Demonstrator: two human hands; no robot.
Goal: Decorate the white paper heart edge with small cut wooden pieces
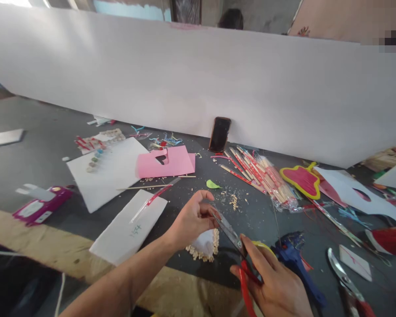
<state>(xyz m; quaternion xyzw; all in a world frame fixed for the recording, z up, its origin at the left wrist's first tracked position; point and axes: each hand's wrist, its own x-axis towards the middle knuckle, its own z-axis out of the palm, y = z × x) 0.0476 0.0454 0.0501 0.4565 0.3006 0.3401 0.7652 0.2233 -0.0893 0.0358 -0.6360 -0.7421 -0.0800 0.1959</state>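
My right hand (273,277) grips a pair of scissors (231,233) by the red handles, with the blades pointing up and left. The blade tips reach the fingers of my left hand (199,218), which are curled in a pinch. Whatever sits between those fingertips is too small or hidden to make out. Below my left hand lies a white piece (203,243) edged with small pale wooden bits, partly covered by the hand. Loose bits of the same colour (233,201) are scattered just beyond the blades, near a green leaf-shaped scrap (213,184).
A blue glue gun (295,259) and pruning shears (345,277) lie to the right. Wrapped chopsticks (251,169) and a phone (220,134) leaning on the white panel (198,79) are farther back. At left are pink paper (181,160), a white slab (128,229) and a purple toy-like object (42,204).
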